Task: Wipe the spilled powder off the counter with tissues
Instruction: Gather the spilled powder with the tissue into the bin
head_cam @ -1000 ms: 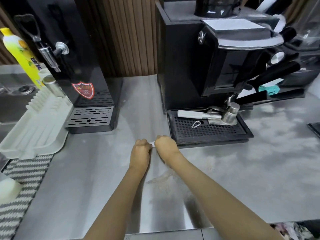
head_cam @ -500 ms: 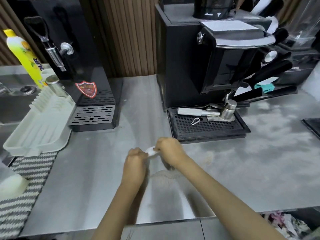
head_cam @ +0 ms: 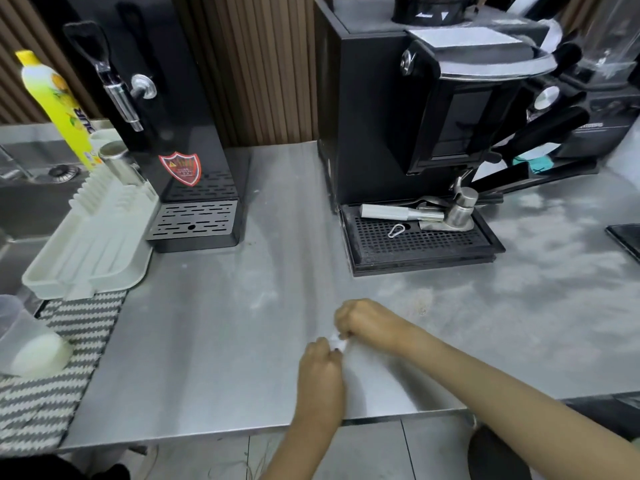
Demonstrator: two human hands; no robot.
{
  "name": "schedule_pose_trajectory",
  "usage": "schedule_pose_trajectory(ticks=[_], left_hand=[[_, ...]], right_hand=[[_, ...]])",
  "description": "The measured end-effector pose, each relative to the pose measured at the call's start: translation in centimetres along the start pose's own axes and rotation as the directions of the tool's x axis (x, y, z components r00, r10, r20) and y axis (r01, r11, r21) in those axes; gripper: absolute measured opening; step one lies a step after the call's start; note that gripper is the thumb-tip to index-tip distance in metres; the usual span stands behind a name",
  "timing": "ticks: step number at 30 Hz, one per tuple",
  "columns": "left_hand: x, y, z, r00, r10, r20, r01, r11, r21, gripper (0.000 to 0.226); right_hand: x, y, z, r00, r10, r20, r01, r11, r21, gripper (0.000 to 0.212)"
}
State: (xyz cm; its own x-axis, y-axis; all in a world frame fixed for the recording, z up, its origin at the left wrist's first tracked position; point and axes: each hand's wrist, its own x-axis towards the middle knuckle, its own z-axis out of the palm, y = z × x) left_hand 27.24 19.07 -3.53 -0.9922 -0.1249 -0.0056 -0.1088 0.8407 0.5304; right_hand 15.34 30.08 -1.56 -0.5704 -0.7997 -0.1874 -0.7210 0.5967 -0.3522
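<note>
On the dull steel counter (head_cam: pixel 214 341), near its front edge, the left hand (head_cam: pixel 320 372) and right hand (head_cam: pixel 363 322) together pinch one small crumpled white tissue (head_cam: pixel 337 342), both fists closed around it.

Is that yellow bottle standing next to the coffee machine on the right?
No, the yellow bottle stands at the far left by the sink, well away from the coffee machine.

hands (head_cam: pixel 337 344) fisted, knuckles close — forearms converging
</note>
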Motion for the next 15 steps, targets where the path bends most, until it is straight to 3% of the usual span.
schedule_pose_trajectory(ticks=[3,5,8,9,12,15], left_hand=[[-0.4,2.1,1.8,0.992,0.087,0.086,-0.089,0.996,0.019,0.037],[0.2,1.6,1.2,0.991,0.13,0.027,-0.13,0.991,-0.003,0.034],[1.9,-0.2,-0.4,0.996,0.031,-0.086,-0.04,0.994,-0.102,0.01],[3.2,-1.1,-1.2,0.988,-0.031,-0.152,0.01,0.991,-0.136,0.013],[7.3,-3.2,-3.2,0.981,-0.063,-0.183,0.053,0.997,-0.059,0.016],[8.8,-3.3,-3.2,0.984,0.013,-0.179,-0.006,0.999,0.035,0.013]], right_hand=[[-3.3,1.4,-0.6,0.996,0.08,0.037,-0.08,0.997,-0.009,0.014],[-3.7,1.4,-1.6,0.987,0.156,0.04,-0.157,0.987,0.035,0.019],[-0.4,-0.2,-3.2,0.988,0.141,-0.055,-0.138,0.988,0.062,0.015],[1.3,-0.7,-3.5,0.987,0.14,-0.077,-0.137,0.989,0.047,0.016],[5.5,-0.8,-3.5,0.983,0.139,-0.116,-0.15,0.984,-0.091,0.013],[6.9,0.7,-2.8,0.965,0.23,-0.122,-0.241,0.966,-0.088,0.018]])
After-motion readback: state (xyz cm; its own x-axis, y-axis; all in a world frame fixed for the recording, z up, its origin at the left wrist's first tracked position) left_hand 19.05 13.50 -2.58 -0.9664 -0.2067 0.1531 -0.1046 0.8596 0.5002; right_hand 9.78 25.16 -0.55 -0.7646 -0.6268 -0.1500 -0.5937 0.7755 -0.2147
